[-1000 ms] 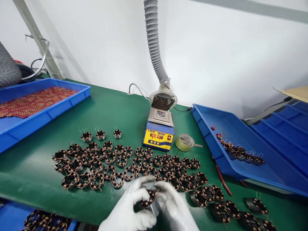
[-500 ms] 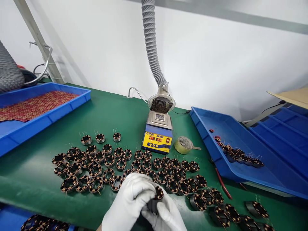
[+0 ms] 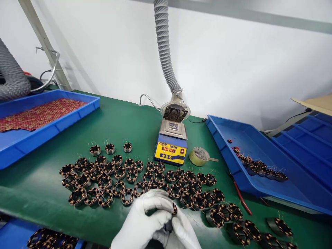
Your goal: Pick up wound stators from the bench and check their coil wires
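**Both hands closing on one wound stator at the near edge**

While we are cupping a single wound stator between both gloved hands, most of it is hiding behind our fingers, and only a dark rim with copper windings is peeking out at the top. Our left hand is curling over it from the left, fingers wrapped and nearly closed; our right hand is pinching it from below and the right, also closed on the part. We are holding it raised just above the near edge of the tabletop, close to our body, probably so that we are seeing its fine wire leads clearly.

Just beyond our hands, the other stators are lying flat in loose rows on the green mat, openings up, apart enough that their leads are not tangling. Behind them the yellow-and-blue solder pot is sitting within easy reach, with the fume hose hanging right over it to draw smoke away. A small tin is resting just beside the pot. To the right, a blue tray is tilting toward us and holding a few stators; to the left, another blue tray is carrying a reddish layer of parts.
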`<state>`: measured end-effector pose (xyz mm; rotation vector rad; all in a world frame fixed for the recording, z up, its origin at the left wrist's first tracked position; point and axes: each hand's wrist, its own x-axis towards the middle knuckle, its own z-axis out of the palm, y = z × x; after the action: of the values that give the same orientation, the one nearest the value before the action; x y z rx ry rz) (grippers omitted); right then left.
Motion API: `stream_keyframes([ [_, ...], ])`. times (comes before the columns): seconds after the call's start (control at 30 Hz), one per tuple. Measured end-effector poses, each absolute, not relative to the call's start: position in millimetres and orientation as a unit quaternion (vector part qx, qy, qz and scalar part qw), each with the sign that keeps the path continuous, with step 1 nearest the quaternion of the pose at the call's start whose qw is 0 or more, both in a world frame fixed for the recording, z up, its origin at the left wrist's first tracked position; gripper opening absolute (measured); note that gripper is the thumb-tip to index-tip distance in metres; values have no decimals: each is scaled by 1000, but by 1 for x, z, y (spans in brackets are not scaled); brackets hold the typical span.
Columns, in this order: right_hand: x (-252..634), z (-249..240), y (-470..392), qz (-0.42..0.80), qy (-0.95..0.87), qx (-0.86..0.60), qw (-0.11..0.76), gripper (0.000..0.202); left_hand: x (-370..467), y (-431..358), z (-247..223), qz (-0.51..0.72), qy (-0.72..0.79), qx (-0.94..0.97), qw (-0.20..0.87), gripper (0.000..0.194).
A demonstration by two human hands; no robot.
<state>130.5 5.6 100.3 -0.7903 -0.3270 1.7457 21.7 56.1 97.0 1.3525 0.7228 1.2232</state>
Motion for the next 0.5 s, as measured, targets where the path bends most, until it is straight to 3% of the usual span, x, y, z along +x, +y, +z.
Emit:
stream_keyframes([
  [0.2, 127, 92, 7, 743, -140, -332, 563, 61, 27, 50, 102, 582, 269, 499, 582, 3],
  [0.37, 135, 88, 3, 756, -157, -314, 553, 63, 24, 43, 119, 590, 326, 278, 684, 31],
  [0.5, 143, 84, 0, 763, -143, -296, 557, 49, 1, 52, 128, 700, 366, 271, 549, 28],
])
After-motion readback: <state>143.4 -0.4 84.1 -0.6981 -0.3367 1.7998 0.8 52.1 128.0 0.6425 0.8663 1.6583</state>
